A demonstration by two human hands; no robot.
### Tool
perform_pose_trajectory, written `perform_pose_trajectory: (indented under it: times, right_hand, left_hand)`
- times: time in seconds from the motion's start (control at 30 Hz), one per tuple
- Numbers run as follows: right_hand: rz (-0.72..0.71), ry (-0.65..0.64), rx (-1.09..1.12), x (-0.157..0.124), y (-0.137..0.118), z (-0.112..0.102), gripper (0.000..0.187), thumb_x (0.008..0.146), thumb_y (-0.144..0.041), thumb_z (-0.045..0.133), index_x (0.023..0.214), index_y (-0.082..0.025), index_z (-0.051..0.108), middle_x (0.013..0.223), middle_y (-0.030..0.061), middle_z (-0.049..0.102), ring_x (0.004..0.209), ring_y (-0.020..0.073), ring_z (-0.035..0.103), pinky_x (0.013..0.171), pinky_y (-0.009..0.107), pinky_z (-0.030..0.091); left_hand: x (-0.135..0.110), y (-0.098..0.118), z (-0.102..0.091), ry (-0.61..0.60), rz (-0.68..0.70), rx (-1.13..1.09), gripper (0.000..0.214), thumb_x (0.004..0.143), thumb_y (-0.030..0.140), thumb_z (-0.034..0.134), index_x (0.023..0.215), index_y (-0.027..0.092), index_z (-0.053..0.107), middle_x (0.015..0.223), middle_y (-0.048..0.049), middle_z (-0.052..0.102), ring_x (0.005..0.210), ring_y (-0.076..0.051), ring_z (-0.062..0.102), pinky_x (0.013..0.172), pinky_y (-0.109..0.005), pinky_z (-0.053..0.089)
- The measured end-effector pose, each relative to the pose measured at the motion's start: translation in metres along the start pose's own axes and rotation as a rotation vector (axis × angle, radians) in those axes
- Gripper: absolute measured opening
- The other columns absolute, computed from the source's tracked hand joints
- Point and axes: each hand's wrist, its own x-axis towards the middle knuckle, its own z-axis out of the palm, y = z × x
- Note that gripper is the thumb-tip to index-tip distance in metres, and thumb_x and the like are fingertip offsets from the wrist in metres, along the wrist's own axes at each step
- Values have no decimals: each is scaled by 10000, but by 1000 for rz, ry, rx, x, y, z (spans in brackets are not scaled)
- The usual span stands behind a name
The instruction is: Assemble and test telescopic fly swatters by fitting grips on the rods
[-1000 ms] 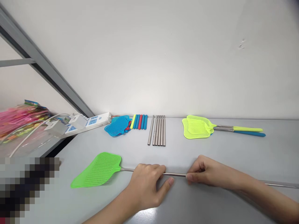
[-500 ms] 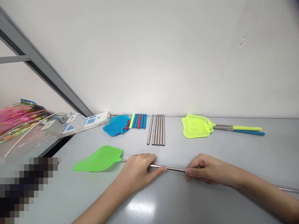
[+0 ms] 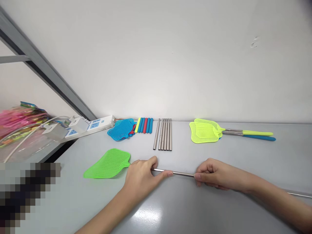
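Observation:
A green fly swatter head (image 3: 109, 164) lies at the left, its neck running under my left hand (image 3: 142, 177). That hand is wrapped round the thin metal telescopic rod (image 3: 182, 174), thumb stretched along it. My right hand (image 3: 214, 174) pinches the rod's other end between thumb and fingers; its tip is hidden there. Behind the hands stands a row of several metal rods (image 3: 165, 135). Coloured handle grips (image 3: 145, 125) in yellow, blue and red lie beside a stack of blue and red swatter heads (image 3: 122, 129).
Two swatters with handles, the upper one yellow (image 3: 206, 131), lie at the back right. A white power strip (image 3: 101, 123) with plugged chargers sits at the back left. Plastic-wrapped pink items (image 3: 24, 118) are beyond it. A thin metal rod (image 3: 298, 194) shows behind my right forearm.
The green swatter head has moved right, closer to my left hand, and less of its metal neck shows. My right hand has hardly moved.

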Motion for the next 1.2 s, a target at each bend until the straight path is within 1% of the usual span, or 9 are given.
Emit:
perform_pose_trajectory:
  times: [0.1, 0.37, 0.67, 0.83, 1.0, 1.1, 1.2]
  right_hand:
    - [4, 0, -17, 0, 1, -1, 388, 766, -516, 499, 728, -142, 599, 496, -67, 314, 423, 51, 272, 337, 154, 198]
    - [10, -4, -37, -1, -3, 0, 380, 753, -511, 520, 710, -141, 593, 490, -66, 320, 419, 48, 285, 336, 147, 206]
    - [21, -4, -25, -2, -3, 0, 381, 739, -516, 534, 711, -141, 594, 498, -65, 324, 427, 49, 294, 344, 149, 210]
    - [12, -11, -24, 0, -2, 0, 364, 763, -492, 517, 718, -140, 597, 502, -64, 324, 422, 48, 288, 338, 146, 209]
    - [-6, -21, -21, 0, 0, -1, 371, 769, -494, 508, 724, -138, 601, 496, -63, 329, 417, 49, 295, 335, 147, 216]
    - [10, -27, -16, 0, 0, -1, 375, 768, -499, 506, 728, -138, 598, 500, -64, 325, 414, 46, 287, 331, 144, 204]
    - [27, -23, -18, 0, 0, -2, 375, 764, -503, 507, 727, -142, 598, 510, -62, 327, 420, 46, 293, 338, 143, 208]
  left_hand:
    - [-2, 2, 3, 22, 5, -32, 505, 711, 703, 356, 685, 210, 459, 510, 36, 512, 515, -156, 495, 490, -231, 212]
    - [-5, 4, 8, 16, 87, -48, 420, 802, 597, 328, 689, 209, 444, 491, 45, 505, 500, -140, 493, 485, -231, 214]
    - [-8, 4, 10, -21, 211, -58, 286, 873, 425, 303, 751, 218, 458, 596, 34, 583, 546, -144, 526, 507, -237, 243]
    - [-9, 4, 9, -48, 259, -57, 238, 892, 356, 271, 789, 223, 439, 606, 38, 573, 554, -142, 526, 510, -237, 258]
    - [-8, 6, 7, -60, 311, -76, 249, 903, 310, 242, 791, 218, 445, 603, 32, 554, 550, -129, 517, 514, -230, 282]
    - [-9, 7, 6, -76, 355, -97, 244, 900, 246, 250, 820, 223, 479, 634, 28, 566, 599, -125, 536, 556, -226, 321]
    - [-9, 6, 7, -104, 393, -114, 249, 881, 184, 275, 894, 243, 517, 702, 21, 598, 663, -131, 559, 604, -228, 353]
